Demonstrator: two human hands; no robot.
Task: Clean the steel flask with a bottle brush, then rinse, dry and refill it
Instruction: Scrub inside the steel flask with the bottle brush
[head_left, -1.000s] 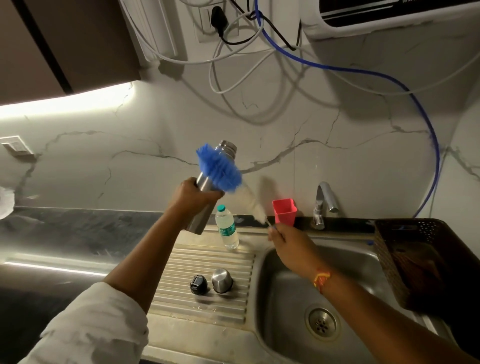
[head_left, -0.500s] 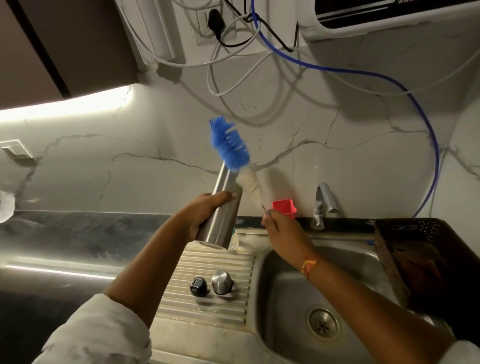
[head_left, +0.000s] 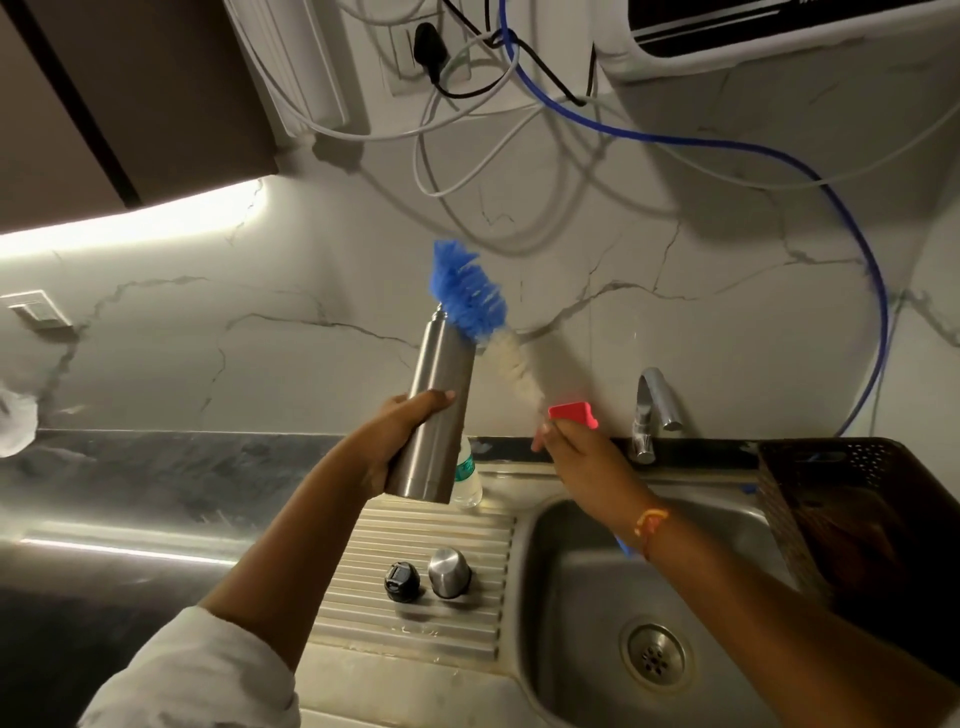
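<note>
Home kitchen, steel sink (head_left: 582, 525), tap (head_left: 655, 410), marble backsplash (head_left: 727, 322)

Brushed metal with a smooth satin sheen: the steel flask (head_left: 436, 415), seen against a glossy white wall (head_left: 675, 338) veined like marble. The bottle brush (head_left: 467, 291) has fluffy blue bristles and a paler, woolly section. The stainless sink (head_left: 582, 597) and its ribbed drainboard (head_left: 363, 571) look dull and water-marked. The metal cap (head_left: 449, 571) is polished, the stopper (head_left: 401, 582) black plastic. Also plastic are the clear water bottle (head_left: 467, 478), the matt red cup (head_left: 574, 414) and the dark perforated basket (head_left: 831, 467). The tap (head_left: 652, 405) is bright chrome, the countertop (head_left: 156, 478) dark and reflective, the sleeve (head_left: 192, 675) white cloth.
</note>
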